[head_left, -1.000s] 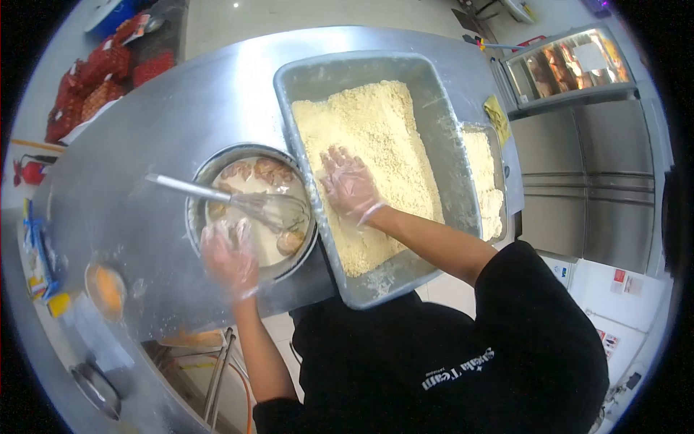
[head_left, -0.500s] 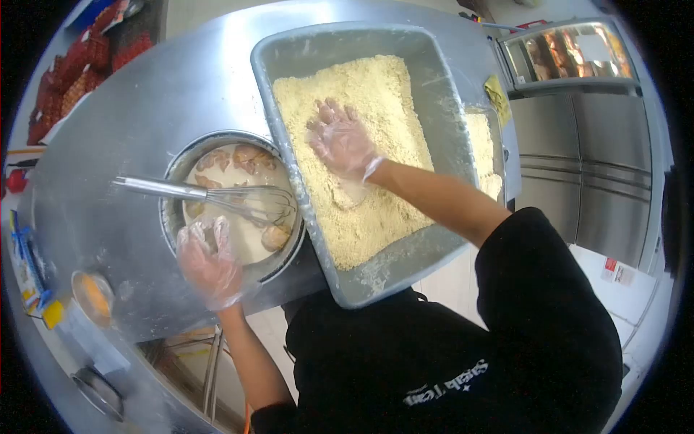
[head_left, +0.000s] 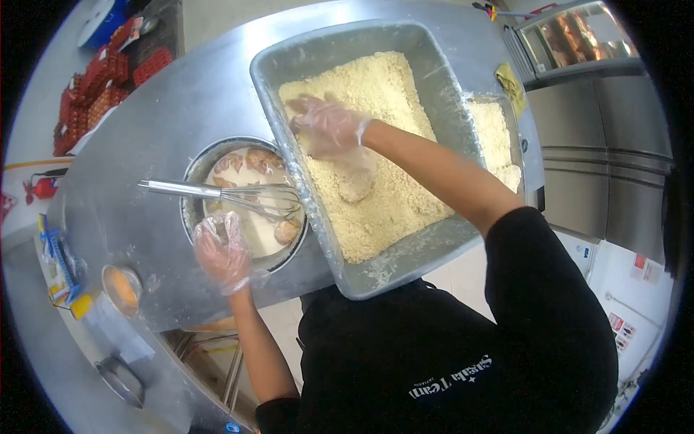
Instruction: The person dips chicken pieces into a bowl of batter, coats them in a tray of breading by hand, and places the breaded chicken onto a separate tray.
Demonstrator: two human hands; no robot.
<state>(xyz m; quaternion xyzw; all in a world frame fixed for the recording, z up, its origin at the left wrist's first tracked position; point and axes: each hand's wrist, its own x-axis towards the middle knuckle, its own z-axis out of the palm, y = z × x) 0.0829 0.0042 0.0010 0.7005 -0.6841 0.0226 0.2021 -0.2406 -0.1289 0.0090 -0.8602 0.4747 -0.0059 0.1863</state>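
Observation:
My right hand (head_left: pixel 327 127), in a clear plastic glove, lies with fingers curled in the yellow breading crumbs (head_left: pixel 390 195) of a large grey tub (head_left: pixel 289 50). A pale breaded piece (head_left: pixel 356 186) lies in a hollow just below that hand. My left hand (head_left: pixel 221 253), also gloved, hovers with fingers apart over the near rim of a round metal bowl (head_left: pixel 196 170) holding pale batter and several chicken pieces (head_left: pixel 254 159). A metal whisk (head_left: pixel 217 194) rests across the bowl.
Everything stands on a steel counter (head_left: pixel 144 116). A second tray of crumbs (head_left: pixel 495 134) sits behind the tub. Red packets (head_left: pixel 97 83) lie far left, a small cup of orange sauce (head_left: pixel 121 287) near left. A glass display case (head_left: pixel 578 36) and steel cabinets are at right.
My right hand has swept up and to the left through the crumbs, uncovering the breaded piece. My left hand stays at the bowl's near rim.

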